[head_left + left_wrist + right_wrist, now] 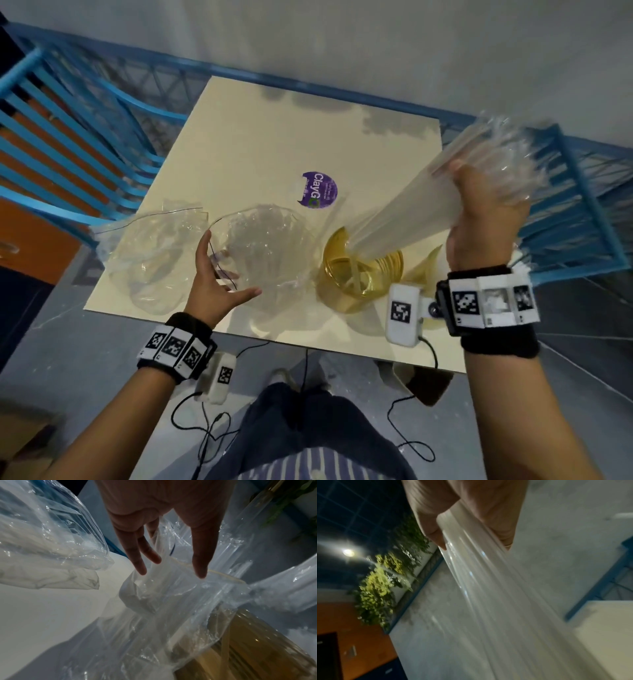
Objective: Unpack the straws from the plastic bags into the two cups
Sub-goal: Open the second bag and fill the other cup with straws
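Observation:
My right hand (483, 212) grips a thick bundle of translucent white straws (394, 222) near its upper end, where a clear bag (510, 161) still wraps it. The bundle slants down to the left, its lower ends inside an amber plastic cup (363, 284) on the table. In the right wrist view, thumb and fingers of the right hand (469, 536) curl round the straws (496, 601). My left hand (229, 270) is spread with straight fingers against a crumpled clear bag (270, 246) beside the cup. The left wrist view shows the left hand (171, 569) with fingertips (142, 572) on that bag (163, 601), the cup (257, 649) to its right.
A second, flattened clear bag (147, 253) lies at the cream table's (274, 137) left edge. A purple round sticker (319, 190) sits mid-table. A blue slatted chair (68, 137) stands at the left, and blue metal framing (582, 205) at the right.

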Available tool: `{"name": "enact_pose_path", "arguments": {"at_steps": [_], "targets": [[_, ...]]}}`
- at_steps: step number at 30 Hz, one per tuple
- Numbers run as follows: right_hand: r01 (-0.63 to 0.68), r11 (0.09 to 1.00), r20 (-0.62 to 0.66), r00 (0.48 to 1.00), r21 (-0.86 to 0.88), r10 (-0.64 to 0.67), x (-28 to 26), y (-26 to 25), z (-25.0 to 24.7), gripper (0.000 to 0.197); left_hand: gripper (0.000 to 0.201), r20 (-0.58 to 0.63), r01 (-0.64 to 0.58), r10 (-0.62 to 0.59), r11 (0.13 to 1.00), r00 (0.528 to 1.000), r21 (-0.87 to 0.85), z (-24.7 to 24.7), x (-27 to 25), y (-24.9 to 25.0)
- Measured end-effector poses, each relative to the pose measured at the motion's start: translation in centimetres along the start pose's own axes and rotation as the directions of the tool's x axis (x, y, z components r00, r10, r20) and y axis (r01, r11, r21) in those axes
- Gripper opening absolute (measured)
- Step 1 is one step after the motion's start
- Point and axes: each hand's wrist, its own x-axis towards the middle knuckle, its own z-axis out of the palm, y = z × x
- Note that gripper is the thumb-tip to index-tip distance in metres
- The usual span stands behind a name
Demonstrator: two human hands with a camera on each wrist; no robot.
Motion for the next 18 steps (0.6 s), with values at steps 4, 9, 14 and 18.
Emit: {"name": "enact_pose_path", "arguments": {"at_steps": [4, 9, 14, 18], "targets": [[-0.102, 0.924, 0.096, 0.984, -0.369, 0.147, -0.7, 7.8, -1.5, 0.035, 0.124, -0.016, 0.02, -0.02, 1.0, 1.0, 0.003, 0.1, -0.3, 0.3], [-0.168, 0.83, 0.226, 0.916, -0.531, 0.33, -1.6, 12.5, -3.6, 0.101, 0.125, -0.037, 0.047, -0.046, 0.998, 0.998, 0.031, -0.4, -0.7, 0.7], [-0.031, 0.788, 0.298, 0.916, -0.615, 0.268, -1.4, 10.9, -4.0, 0.103, 0.125, -0.041, 0.037, -0.035, 0.998, 0.999, 0.054, -0.8, -1.0, 1.1], [0.178, 0.804, 0.381, 0.923, -0.567, 0.064, -2.7, 8.8, -2.6, 0.088, 0.121, -0.015, 0.009, -0.008, 0.999, 1.0, 0.038, -1.1, -1.0, 1.1]]}}
